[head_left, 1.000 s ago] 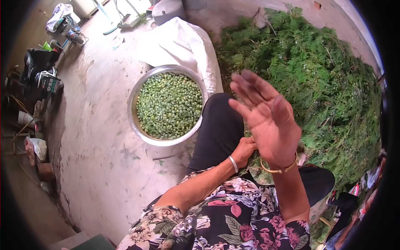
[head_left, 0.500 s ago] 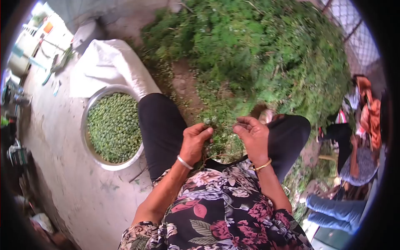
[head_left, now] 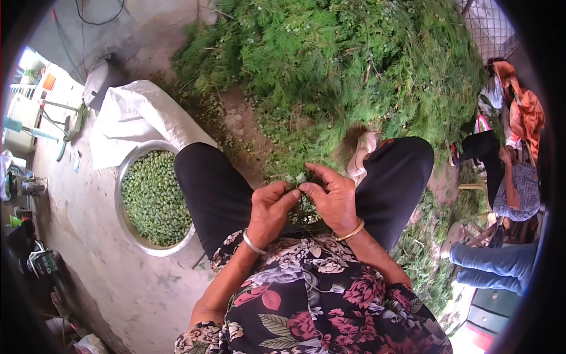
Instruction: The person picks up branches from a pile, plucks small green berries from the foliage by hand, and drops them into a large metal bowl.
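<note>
The person's left hand [head_left: 272,215], with a silvery-white bangle [head_left: 253,243] at its wrist, is near the centre of the frame, thumb and forefinger pinched on a small green sprig with pale, bluish-green knobs [head_left: 300,177]. Just beside it, the right hand [head_left: 334,203], wearing a gold-coloured bangle [head_left: 350,230], curves its thumb and forefinger close about the same sprig with a narrow gap between them; whether it grips the sprig too, I cannot tell. The sprig is at the fingertips, just above the middle of the frame.

Below the hands spreads a black top printed with pink and cream flowers [head_left: 306,295]; two black-trousered knees [head_left: 206,183] stand either side. A pale shoe [head_left: 361,154] shows beside the knee at centre right.

Left of centre, a round, silvery metal basin [head_left: 122,215] holds many small, round green fruits [head_left: 154,197]. Behind it, a white woven sack [head_left: 138,115] lies on the grey concrete floor [head_left: 94,248]. A large heap of feathery green branches [head_left: 336,65] fills the upper middle. At the right edge are orange cloth [head_left: 525,115] and another person's blue-jeaned legs [head_left: 492,262].
</note>
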Tool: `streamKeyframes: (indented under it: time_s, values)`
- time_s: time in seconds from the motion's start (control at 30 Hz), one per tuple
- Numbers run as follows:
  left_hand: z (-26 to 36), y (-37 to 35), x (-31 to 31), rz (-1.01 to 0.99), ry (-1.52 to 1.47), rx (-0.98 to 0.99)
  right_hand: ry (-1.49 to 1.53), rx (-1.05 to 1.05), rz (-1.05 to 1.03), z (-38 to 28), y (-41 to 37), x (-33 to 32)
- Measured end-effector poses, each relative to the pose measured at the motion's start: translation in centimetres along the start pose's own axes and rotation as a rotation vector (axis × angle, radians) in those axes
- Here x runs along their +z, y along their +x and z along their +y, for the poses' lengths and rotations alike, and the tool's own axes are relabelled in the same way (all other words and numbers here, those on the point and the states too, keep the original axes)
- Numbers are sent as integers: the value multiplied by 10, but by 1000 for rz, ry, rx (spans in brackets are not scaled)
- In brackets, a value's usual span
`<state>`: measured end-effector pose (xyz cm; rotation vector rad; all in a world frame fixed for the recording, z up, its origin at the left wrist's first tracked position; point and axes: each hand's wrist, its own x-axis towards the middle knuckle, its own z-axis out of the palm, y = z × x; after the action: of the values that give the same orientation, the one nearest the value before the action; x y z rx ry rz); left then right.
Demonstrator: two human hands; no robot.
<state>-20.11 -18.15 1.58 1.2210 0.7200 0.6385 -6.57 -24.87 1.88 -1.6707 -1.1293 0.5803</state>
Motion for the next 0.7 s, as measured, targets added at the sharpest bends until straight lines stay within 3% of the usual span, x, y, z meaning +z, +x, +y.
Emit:
streamKeyframes:
  time_s: [0.17, 0.4, 0.47, 0.53, 0.6, 0.63, 0.7]
  values:
    - [4, 0, 7, 1, -89, -69, 217, 124, 157, -3, -4, 3]
    - [1, -3, 3, -23, -170, -138, 156, 170, 247, 3, 10, -25]
    - [2, -4, 3, -22, -186, -142, 480, 193, 348, 6, 19, -42]
    - [0, -3, 6, 5, -44, -51, 567, 279, 301, -4, 18, -47]
    - [-3, -4, 9, 17, -25, -37, 651, 344, 20, -11, 12, -42]
    - [-5, -4, 10, 31, -3, -23, 282, 217, 24, -20, 11, -33]
    - [-9, -4, 10, 34, 45, 9, 139, 143, 4, -24, 8, -19]
